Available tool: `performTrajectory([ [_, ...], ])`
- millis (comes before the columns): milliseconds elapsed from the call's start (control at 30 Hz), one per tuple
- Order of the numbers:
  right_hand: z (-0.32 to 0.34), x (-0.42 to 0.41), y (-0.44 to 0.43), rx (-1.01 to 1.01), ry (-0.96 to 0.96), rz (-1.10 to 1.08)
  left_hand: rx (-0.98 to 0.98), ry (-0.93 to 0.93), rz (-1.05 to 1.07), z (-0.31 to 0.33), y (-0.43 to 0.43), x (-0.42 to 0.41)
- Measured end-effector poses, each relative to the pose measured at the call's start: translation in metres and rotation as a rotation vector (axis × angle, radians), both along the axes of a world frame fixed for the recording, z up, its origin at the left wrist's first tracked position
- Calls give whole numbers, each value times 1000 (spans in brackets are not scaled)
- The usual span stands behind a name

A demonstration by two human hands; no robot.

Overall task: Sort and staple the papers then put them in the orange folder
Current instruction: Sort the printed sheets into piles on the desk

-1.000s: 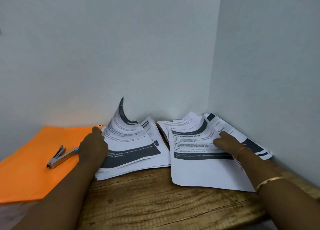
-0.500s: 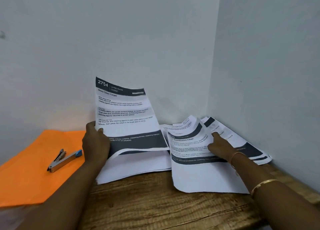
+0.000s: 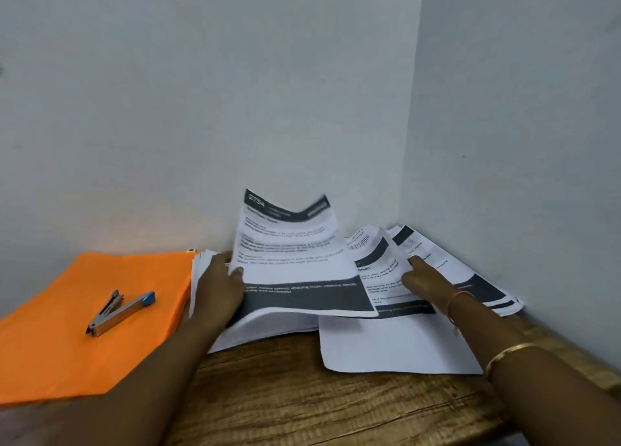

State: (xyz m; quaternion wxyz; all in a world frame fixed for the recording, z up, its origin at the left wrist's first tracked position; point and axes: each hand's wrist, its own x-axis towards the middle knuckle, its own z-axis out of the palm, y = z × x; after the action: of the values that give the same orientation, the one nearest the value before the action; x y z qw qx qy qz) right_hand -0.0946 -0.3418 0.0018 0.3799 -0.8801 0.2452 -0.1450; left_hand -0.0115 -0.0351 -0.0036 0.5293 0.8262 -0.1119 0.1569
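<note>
My left hand [image 3: 220, 286] pinches the left edge of a printed sheet [image 3: 295, 260] marked 2754, holding it raised and tilted over the left stack of papers [image 3: 268, 328]. The sheet's right side reaches over the right pile of papers [image 3: 396, 341]. My right hand [image 3: 420, 279] lies on that right pile, fingers lifting the upper sheets' edge. The orange folder [image 3: 67, 344] lies flat at the left. A metal stapler [image 3: 119, 309] with a blue end rests on the folder.
The wooden table [image 3: 319, 408] sits in a corner between two pale walls [image 3: 201, 109]. The right pile fans out against the right wall. Bangles circle my right wrist and forearm.
My left hand lifted the 2754 sheet up off the left stack, then carried it right and lower, over the right pile. My right hand stayed on the right pile.
</note>
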Motion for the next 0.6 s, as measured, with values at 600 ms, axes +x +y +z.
performTrajectory([
  [600, -7, 10, -9, 54, 51, -42, 464, -134, -339, -20, -44, -37],
])
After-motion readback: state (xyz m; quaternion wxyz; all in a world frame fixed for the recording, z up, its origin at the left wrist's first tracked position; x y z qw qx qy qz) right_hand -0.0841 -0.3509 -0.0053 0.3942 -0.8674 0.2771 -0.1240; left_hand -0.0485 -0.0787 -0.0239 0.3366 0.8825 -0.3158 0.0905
